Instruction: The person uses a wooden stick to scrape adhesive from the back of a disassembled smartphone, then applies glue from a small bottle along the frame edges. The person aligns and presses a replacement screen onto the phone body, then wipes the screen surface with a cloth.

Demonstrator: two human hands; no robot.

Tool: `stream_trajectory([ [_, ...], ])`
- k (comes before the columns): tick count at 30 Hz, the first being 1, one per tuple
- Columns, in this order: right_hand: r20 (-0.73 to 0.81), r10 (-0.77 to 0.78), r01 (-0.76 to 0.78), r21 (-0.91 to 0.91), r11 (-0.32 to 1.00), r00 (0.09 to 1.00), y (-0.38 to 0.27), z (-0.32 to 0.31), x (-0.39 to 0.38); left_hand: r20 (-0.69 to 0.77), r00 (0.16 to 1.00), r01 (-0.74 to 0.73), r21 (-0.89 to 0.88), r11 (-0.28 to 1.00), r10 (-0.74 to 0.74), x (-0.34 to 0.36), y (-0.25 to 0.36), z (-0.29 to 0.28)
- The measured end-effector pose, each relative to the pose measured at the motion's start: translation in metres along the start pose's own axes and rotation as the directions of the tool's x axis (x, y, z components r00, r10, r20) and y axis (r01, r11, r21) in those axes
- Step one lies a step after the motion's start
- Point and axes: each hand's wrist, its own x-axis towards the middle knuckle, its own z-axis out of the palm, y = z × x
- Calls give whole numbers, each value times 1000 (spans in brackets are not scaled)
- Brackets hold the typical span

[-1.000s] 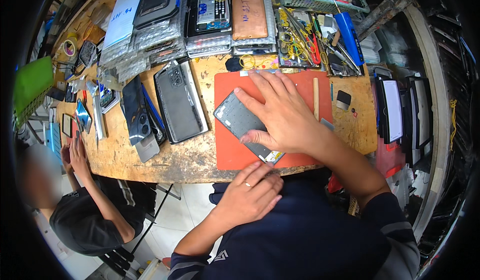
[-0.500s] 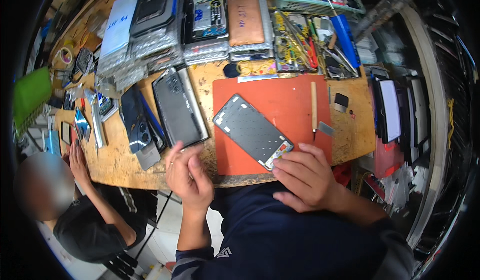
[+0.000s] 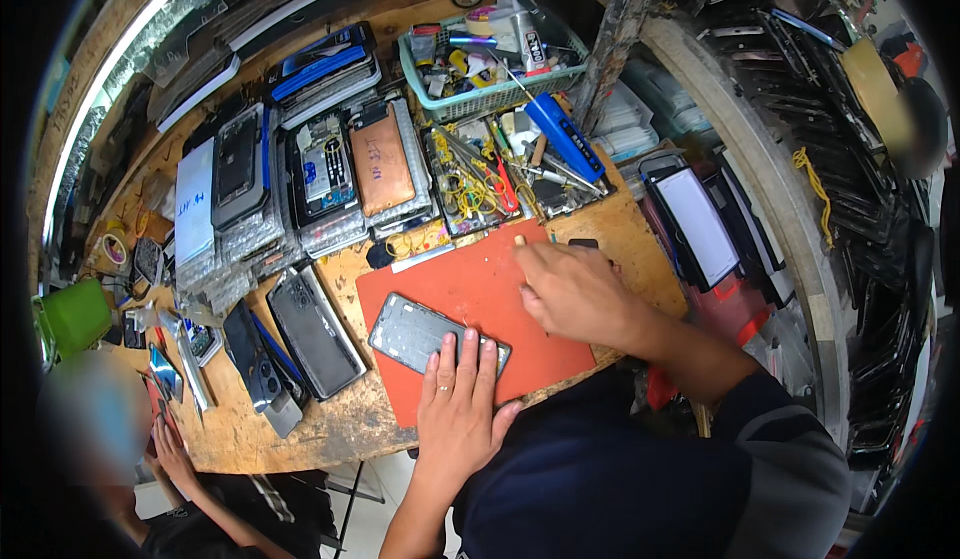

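On the mat (image 3: 450,274), the left hand (image 3: 460,404), spread, steadied a phone (image 3: 408,331); the right hand (image 3: 580,294) curled over a wooden handle (image 3: 519,242), grip unclear; lifting probably needed pinching.

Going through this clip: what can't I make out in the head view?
Head view:
Phone frame: part of its right half, covered by the left hand.
Pale tip: the rest of that thing, and whether it is gripped, hidden by the right hand.
Basket: lower contents, under upper ones.
Co-worker's arm: cut off by the lower edge.
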Motion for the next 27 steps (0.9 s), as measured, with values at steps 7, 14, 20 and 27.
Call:
stream_trajectory([
  [7, -199, -84, 93, 37, 995, 976, 29, 14, 37, 63, 995, -81, 25, 996, 79, 10, 10, 5],
  [14, -491, 297, -402, -122, 907, 819, 100, -47, 185, -20, 998, -67, 30, 997, 67, 5, 17, 9],
  [20, -712, 19, -339, -310, 888, 702, 110, -46, 232, -265, 964, -59, -124, 991, 24, -3, 21, 16],
  [27, -247, 28, -74, -179, 981, 969, 126, -23, 342, -620, 755, -103, -436, 894, -216, -53, 2, 18],
])
